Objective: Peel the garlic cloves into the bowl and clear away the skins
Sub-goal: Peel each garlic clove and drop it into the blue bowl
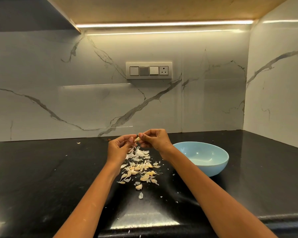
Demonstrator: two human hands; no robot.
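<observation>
While both hands, left hand and right hand, pinch one small pale garlic clove between them above the black stone bench, its papery skin looks light and brittle; hold the firm, probably slippery body, peeling from the tip.

A black stone counter runs along the marble wall and turns at the right corner. A light blue bowl sits on it to the right. Left of the bowl, in the middle, lies a loose heap of garlic cloves mixed with papery white skins. Small skin flakes are scattered around it, and one stray scrap lies near the wall at left.
</observation>
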